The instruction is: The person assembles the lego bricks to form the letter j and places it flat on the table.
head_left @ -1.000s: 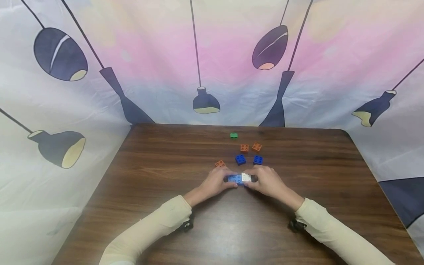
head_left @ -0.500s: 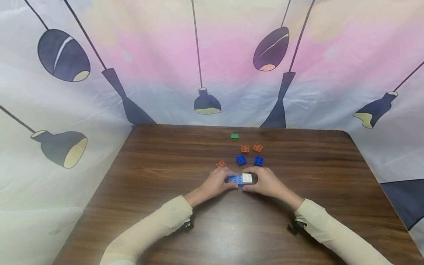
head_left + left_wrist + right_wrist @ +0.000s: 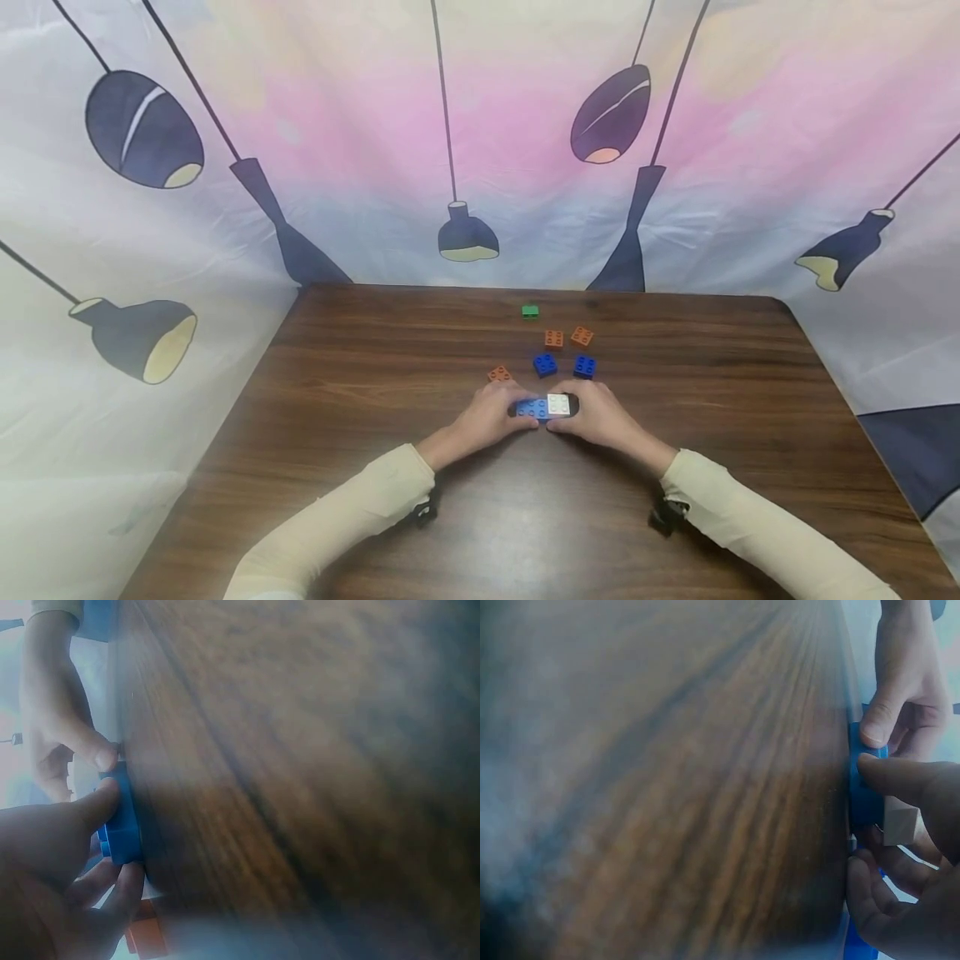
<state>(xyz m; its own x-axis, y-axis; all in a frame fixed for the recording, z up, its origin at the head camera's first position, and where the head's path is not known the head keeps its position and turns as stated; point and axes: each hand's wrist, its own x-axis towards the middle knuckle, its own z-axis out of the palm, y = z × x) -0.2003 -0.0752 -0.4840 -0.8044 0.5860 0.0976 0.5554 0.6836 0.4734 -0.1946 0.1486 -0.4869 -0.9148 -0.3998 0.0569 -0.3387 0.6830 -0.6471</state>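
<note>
A long light-blue building brick (image 3: 532, 408) lies on the table, a white square brick (image 3: 558, 404) set on its right end. My left hand (image 3: 487, 414) pinches the blue brick's left part between thumb and fingers. From the other side my right hand (image 3: 603, 414) grips its right end, below the white brick. In the right wrist view the right thumb presses the blue brick's side (image 3: 864, 799), and the white brick (image 3: 901, 825) stands out above it. An orange brick (image 3: 498, 373) lies just beyond the left fingers.
Two dark-blue bricks (image 3: 545, 364) lie just past the hands. Behind them are two more orange bricks (image 3: 553, 339) and a green brick (image 3: 530, 312). A printed cloth (image 3: 390, 167) hangs around the wooden table (image 3: 360, 333).
My right thumb has slid down and left, from beside the white brick onto the blue brick's near side. The left hand and the bricks stay nearly in place.
</note>
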